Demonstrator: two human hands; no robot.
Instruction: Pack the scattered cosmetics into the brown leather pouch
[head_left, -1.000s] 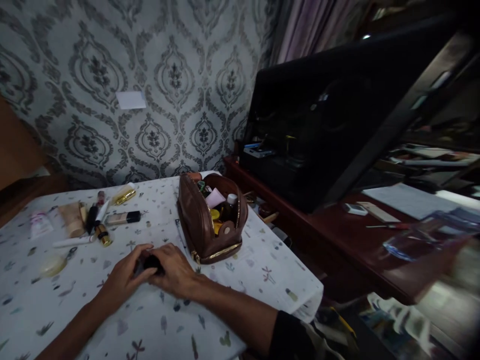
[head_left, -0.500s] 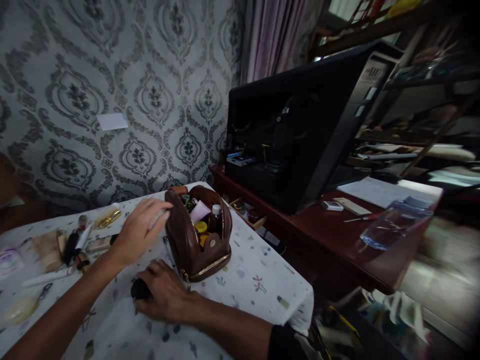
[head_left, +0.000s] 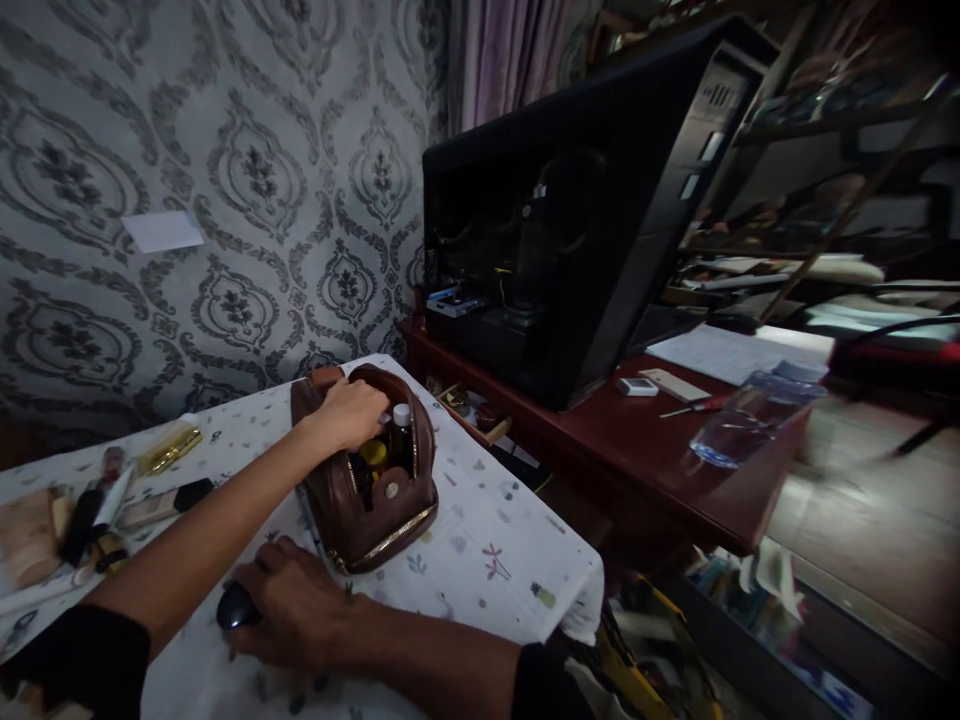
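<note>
A brown leather cosmetic bag (head_left: 330, 510) with a gold zip stands unzipped on the white printed tablecloth. My left hand (head_left: 354, 408) reaches over its left side, fingers curled down into the opening, and what they grip is hidden. Beside it in the bag show a dark bottle with a white cap (head_left: 403, 430) and a yellow-lidded jar (head_left: 375, 456). Resting on the cloth in front of the bag, my right hand (head_left: 289, 605) is closed round a glossy black rounded object (head_left: 237, 606), mostly covered by the palm.
Cosmetics, including a gold item (head_left: 174, 450) and a white tube (head_left: 115, 497), lie at the left. Behind the table's right edge, a red-brown desk (head_left: 585, 445) holds a black computer case (head_left: 540, 230), papers (head_left: 735, 352) and a clear bluish container (head_left: 750, 418). A small drawer (head_left: 480, 422) stands open.
My left hand has moved from beside the bag into its opening and now covers the pale pink tube seen there before. My right hand keeps the black object. The view has shifted right.
</note>
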